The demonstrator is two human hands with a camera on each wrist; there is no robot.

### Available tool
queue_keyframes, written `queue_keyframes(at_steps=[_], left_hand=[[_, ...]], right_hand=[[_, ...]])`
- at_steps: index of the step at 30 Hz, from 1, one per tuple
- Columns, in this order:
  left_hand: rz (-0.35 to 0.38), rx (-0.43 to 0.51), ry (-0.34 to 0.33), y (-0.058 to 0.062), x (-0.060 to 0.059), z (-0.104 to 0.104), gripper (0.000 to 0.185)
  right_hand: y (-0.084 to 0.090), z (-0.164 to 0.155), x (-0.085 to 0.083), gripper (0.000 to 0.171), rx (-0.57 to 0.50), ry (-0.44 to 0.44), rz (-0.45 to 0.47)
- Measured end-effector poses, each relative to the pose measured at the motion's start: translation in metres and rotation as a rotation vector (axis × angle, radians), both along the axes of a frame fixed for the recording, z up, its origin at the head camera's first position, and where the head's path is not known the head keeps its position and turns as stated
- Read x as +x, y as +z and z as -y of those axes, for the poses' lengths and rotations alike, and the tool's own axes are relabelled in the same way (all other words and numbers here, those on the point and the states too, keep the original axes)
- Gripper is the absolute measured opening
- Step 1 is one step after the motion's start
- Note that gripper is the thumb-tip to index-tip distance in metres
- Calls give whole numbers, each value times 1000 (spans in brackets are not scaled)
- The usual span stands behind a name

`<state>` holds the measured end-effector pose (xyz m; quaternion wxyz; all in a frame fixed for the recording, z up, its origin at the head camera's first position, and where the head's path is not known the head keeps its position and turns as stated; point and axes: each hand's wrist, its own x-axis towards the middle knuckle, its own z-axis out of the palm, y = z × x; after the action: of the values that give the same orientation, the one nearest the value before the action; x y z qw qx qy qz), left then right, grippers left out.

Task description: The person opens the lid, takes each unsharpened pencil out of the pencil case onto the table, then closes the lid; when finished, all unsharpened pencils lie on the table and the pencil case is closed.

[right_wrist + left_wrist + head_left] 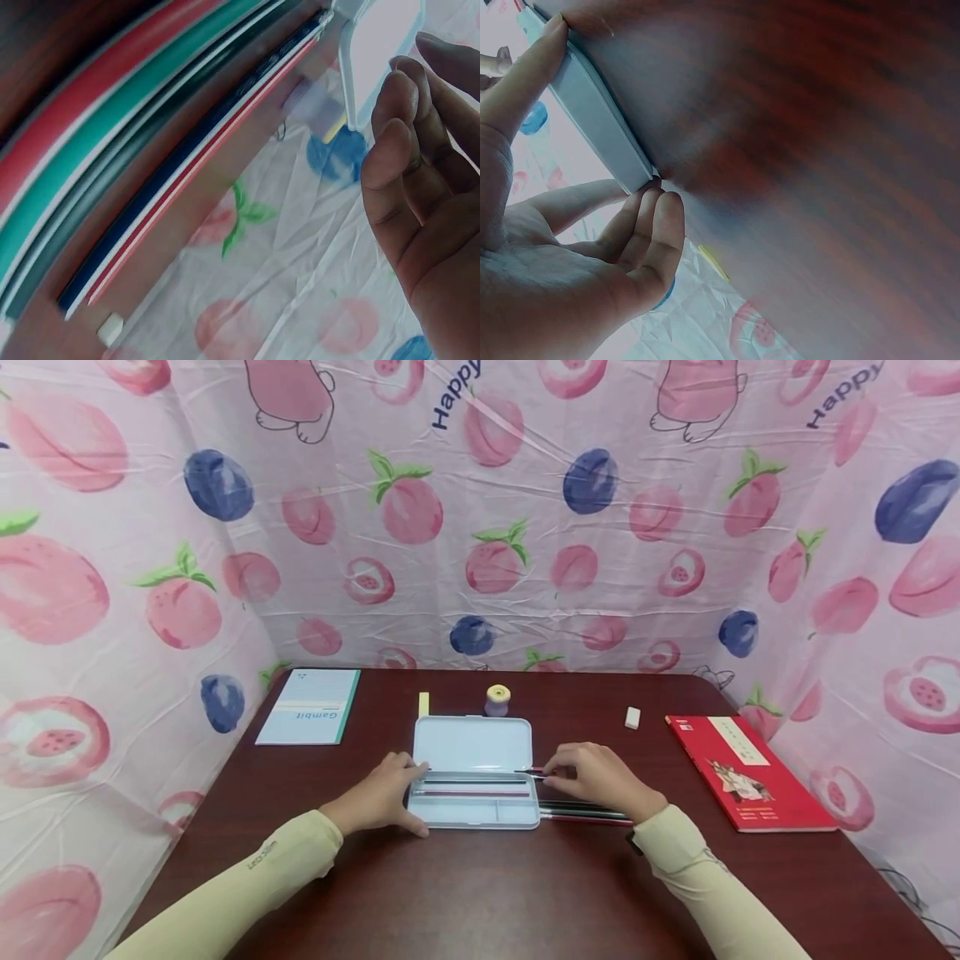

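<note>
An open pale-blue pencil case [472,745] lies mid-table, with two pencils [472,787] in its tray. My left hand [381,800] grips the case's left end, thumb on the near edge and fingers at the far corner. The left wrist view shows those fingertips [654,201] against the case [600,112]. My right hand [594,779] is at the case's right end and pinches the end of a dark pencil [529,772] over the tray. More pencils [585,814] lie on the table under that wrist. In the right wrist view several coloured pencils [142,142] lie side by side beside the bent fingers [401,150].
On the dark wooden table [480,893] are a blue notebook [309,707] at the back left, a yellow strip [423,703], a small purple-and-yellow spool [497,699], a white eraser [632,717] and a red book [750,772] on the right. Fruit-print cloth [480,527] walls three sides.
</note>
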<state>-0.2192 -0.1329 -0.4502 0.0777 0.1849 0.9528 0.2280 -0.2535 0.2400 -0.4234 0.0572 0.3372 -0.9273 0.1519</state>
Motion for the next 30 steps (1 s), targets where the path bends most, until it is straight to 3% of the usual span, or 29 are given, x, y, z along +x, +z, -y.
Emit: queue_keyframes(at_steps=[8,20,30], left_hand=[[1,1,2,1,-1,0,105],[4,3,4,0,0,-1,103],[11,6,15,0,0,-1,104]], right_hand=[[-6,25,-7,10,53,34,38],[-11,43,-11,16,102,-21,107],[-10,51,-14,8,117,-60,130]])
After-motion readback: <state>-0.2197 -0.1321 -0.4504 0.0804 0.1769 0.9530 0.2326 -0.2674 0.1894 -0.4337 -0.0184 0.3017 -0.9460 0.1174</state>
